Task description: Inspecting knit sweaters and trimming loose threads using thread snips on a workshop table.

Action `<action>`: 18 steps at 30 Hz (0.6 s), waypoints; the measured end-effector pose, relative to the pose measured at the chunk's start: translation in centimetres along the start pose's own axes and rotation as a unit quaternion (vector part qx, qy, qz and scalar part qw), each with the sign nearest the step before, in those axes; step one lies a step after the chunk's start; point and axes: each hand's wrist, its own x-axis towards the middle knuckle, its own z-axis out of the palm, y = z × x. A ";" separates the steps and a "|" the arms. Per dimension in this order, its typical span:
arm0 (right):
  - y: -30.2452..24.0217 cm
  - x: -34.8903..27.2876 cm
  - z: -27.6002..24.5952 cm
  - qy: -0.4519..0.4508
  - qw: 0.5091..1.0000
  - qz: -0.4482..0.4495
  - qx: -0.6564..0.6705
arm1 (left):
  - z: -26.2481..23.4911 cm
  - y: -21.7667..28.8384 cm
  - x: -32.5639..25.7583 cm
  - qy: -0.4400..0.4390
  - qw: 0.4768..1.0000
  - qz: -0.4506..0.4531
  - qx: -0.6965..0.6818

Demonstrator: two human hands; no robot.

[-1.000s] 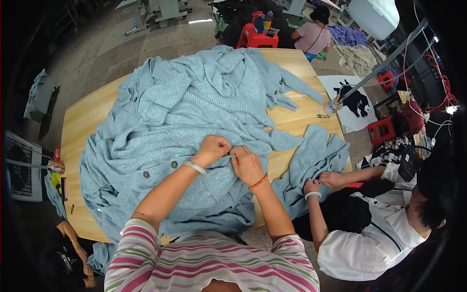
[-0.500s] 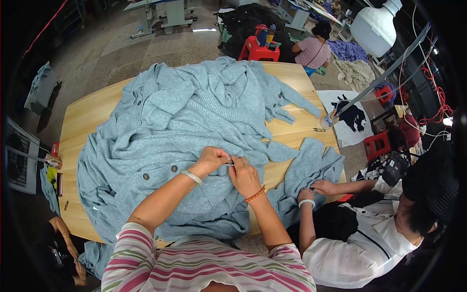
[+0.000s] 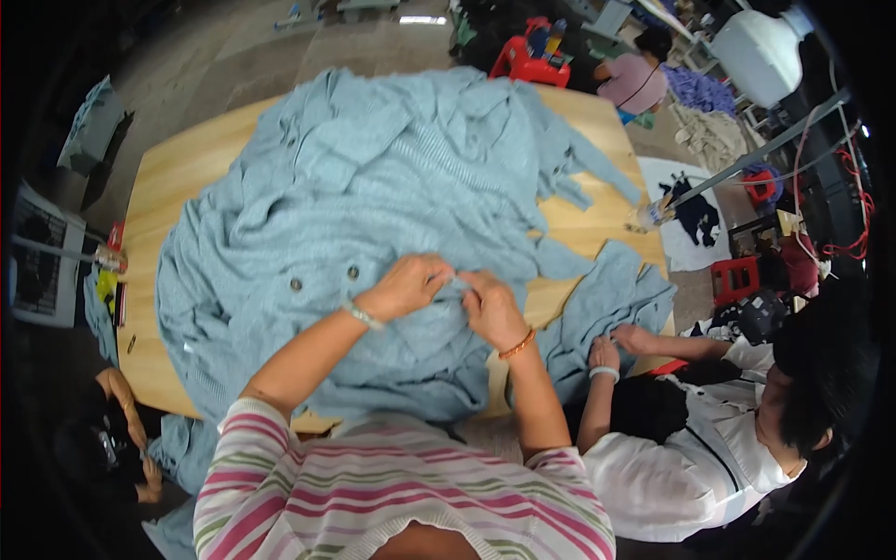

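Note:
A big heap of grey-blue knit cardigans (image 3: 373, 201) covers most of the wooden table in front of me. Two dark round buttons (image 3: 324, 278) show on the cardigan to the left of my hands. My left hand (image 3: 411, 287), with a pale bangle at its wrist, pinches a small bit of knit at its fingertips. Close beside it, my right hand (image 3: 492, 306), wearing an orange bead bracelet, grips the same bit from the other side. The fingers hide most of what lies between them, and the picture is slightly blurred.
At my right, a person in a white shirt (image 3: 667, 457) handles another grey-blue garment (image 3: 611, 299) on the table edge. Another person's arms (image 3: 129, 420) show at lower left. A lamp (image 3: 761, 56) on a pole stands at the right, a red stool (image 3: 532, 63) beyond the table.
The view has shifted, so the table sits higher in the picture. My hands are still together over the cardigan, with a slightly wider gap between the fingertips.

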 end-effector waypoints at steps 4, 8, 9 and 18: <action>-1.1 0.7 -0.1 0.032 0.996 -0.051 -0.070 | -0.9 1.1 0.0 0.024 1.000 -0.002 -0.017; -1.4 0.6 0.4 0.028 0.995 -0.060 -0.077 | -0.9 0.4 -0.9 0.025 0.999 -0.019 -0.016; -1.4 0.4 0.4 0.028 0.995 -0.057 -0.075 | -1.2 1.2 -1.0 0.017 0.999 -0.046 -0.022; -4.4 -2.5 0.5 -0.004 0.998 -0.033 -0.050 | -1.3 2.5 -4.2 0.012 1.000 -0.005 -0.016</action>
